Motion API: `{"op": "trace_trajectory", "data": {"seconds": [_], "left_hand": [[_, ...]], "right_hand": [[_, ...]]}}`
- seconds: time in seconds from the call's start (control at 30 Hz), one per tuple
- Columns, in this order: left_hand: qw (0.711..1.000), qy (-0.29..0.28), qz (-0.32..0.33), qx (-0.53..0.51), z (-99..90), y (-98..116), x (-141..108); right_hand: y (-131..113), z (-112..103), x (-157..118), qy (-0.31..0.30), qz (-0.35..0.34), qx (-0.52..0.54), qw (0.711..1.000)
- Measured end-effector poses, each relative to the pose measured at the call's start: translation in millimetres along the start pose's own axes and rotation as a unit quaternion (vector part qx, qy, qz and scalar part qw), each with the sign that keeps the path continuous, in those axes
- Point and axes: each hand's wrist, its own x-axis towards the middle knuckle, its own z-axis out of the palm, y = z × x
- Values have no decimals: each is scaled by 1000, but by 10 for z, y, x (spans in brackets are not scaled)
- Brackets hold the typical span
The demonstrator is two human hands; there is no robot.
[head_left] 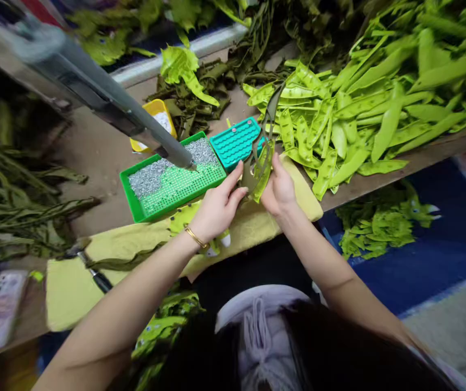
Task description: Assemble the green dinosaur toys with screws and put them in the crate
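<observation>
My left hand, with a gold bracelet at the wrist, pinches a dark olive flexible strip near its lower end. My right hand grips a bright green flat piece that lies against the strip, fingers closed round its edge. Both hands meet above the yellow cloth at the table's front. Just beyond them sits a teal ridged tray. Left of that, a green perforated basket holds many small silvery metal parts. Under my left wrist lies a green piece with white tips.
A grey cylindrical tool slants down over the basket. Behind stands a yellow box with white bits. Bright green pieces heap at right, dark olive strips at left. A phone and a black-handled tool lie nearer me.
</observation>
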Motion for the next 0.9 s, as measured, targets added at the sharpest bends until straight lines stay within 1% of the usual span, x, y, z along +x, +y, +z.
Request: {"op": "trace_trajectory", "data": {"seconds": [0.1,0.2,0.4,0.53,0.7,0.9], "left_hand": [[1000,-11,-7,-13,-5,16,23],[1000,-9,-5,-16,-2,15,33],[999,-13,4,-38,2,-13,27],[998,-20,7,-53,-24,-48,32],[997,-42,11,-65,-54,-82,34],[995,-50,16,-83,-74,-49,11]], "right_hand": [[24,4,-22,-11,-4,-14,1000],[11,3,-49,-27,-11,-27,999],[0,-57,-60,-29,-49,-26,998],[41,-92,-51,-31,-45,-40,998],[27,-59,-76,-38,-63,-68,995],[-23,-77,-187,-34,-47,-50,997]]}}
